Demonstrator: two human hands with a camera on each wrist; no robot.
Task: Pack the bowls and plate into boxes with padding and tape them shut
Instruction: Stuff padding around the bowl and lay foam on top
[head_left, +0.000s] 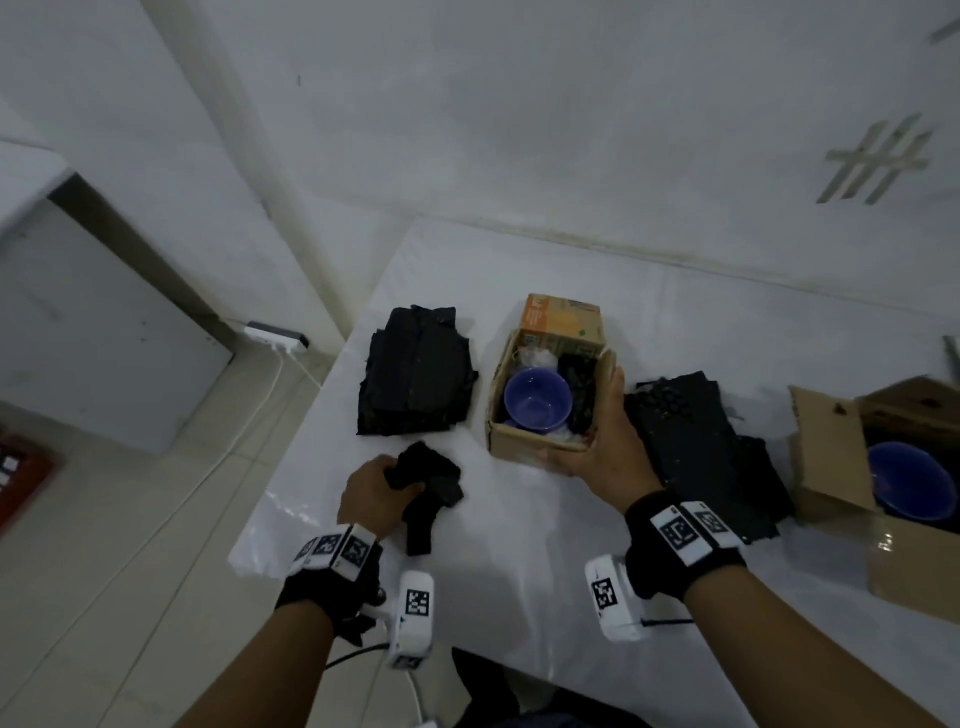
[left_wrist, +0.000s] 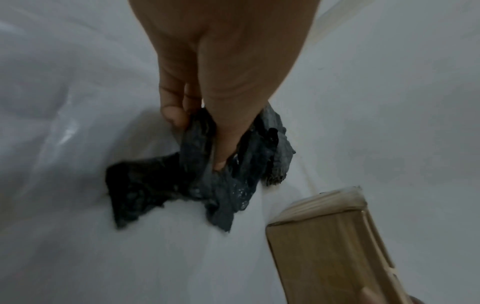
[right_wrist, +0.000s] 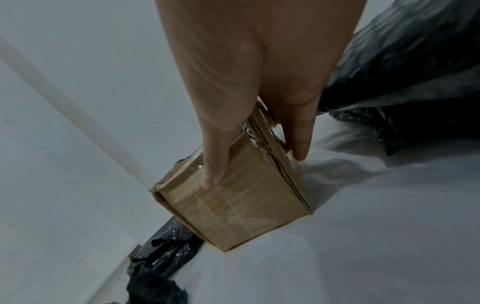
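A small open cardboard box (head_left: 524, 441) stands mid-table with a blue bowl (head_left: 537, 402) inside and black padding (head_left: 579, 389) tucked along its right wall. My right hand (head_left: 592, 426) grips the box's near right corner, thumb on the front face and fingers along the right side. The right wrist view shows the same hold by that hand (right_wrist: 254, 169) on the box (right_wrist: 246, 211). My left hand (head_left: 400, 480) holds a crumpled piece of black padding (head_left: 434, 491) just above the table, left of the box. In the left wrist view the hand (left_wrist: 197, 142) pinches the padding (left_wrist: 161, 185).
A stack of black padding sheets (head_left: 418, 371) lies left of the box and another pile (head_left: 696, 447) to its right. A bigger open box (head_left: 831, 457) at the far right holds a blue dish (head_left: 911, 486). The white table (head_left: 519, 545) ends at the left; a power strip (head_left: 275, 335) lies on the floor.
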